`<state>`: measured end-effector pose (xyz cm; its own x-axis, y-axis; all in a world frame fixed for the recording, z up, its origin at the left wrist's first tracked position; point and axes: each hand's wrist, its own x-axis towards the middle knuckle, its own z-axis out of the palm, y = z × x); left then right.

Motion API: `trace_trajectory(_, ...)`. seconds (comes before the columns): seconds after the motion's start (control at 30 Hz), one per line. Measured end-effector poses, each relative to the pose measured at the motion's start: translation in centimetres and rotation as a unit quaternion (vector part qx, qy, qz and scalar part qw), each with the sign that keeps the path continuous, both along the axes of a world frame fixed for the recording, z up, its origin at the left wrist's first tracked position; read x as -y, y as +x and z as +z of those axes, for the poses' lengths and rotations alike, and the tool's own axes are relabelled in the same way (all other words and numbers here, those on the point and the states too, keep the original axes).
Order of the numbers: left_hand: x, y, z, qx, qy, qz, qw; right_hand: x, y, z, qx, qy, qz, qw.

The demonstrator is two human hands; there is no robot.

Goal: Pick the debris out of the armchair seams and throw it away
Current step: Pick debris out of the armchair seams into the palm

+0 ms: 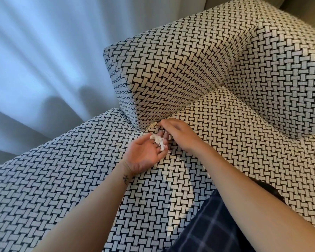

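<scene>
1. Left hand (144, 155) turned palm up and cupped wide just below the seam (171, 116), probably to serve as a tray for what is picked out.
2. Lying on its fingers: a small pile of debris (158, 140), whitish, flaky, crumpled.
3. Right hand (178, 132) just above the left one, palm down, fingertips pinching into the seam between armrest (171, 70) and seat cushion (80, 179); whether anything is held, cannot tell.
4. One more pale crumb (152, 125) seemingly stuck in the seam, just left of the right fingertips.
</scene>
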<state>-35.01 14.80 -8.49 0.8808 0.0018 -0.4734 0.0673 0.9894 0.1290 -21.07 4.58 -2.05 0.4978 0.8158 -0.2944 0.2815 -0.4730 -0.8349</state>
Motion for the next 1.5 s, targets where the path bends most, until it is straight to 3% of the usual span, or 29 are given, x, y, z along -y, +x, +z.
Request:
trace_trajectory(0.17, -0.8, -1.4, 0.3, -0.045, -0.003, -0.002, 0.999, -1.5, 0.9, -0.8, 0.154, -0.093, 0.06, 0.982)
trace_trajectory(0.37, -1.9, -2.4, 0.4, -0.051, 0.025, -0.008, 0.998, -3.9, 1.3, -1.2, 0.254, -0.175, 0.095, 0.947)
trace_trajectory(0.63, -1.9, -1.7, 0.2, 0.003, 0.063, -0.063, 0.996, -6.9, 1.2, -1.9, 0.231, -0.3, 0.098, 0.92)
trace_trajectory(1.17, -2.0, -1.5, -0.2, -0.004, 0.064, -0.064, 0.996, -4.6, 0.5, -3.5, 0.146, -0.094, -0.034, 0.984)
trace_trajectory(1.37, -2.2, -1.5, -0.5, 0.002, 0.049, -0.071, 0.996, -4.7, -0.4, -3.1, 0.162, -0.113, -0.034, 0.98)
trace_trajectory(1.5, -2.4, -1.5, -0.8, -0.007, 0.037, -0.073, 0.997, -4.1, 0.0, -3.1, 0.131, -0.07, -0.051, 0.988)
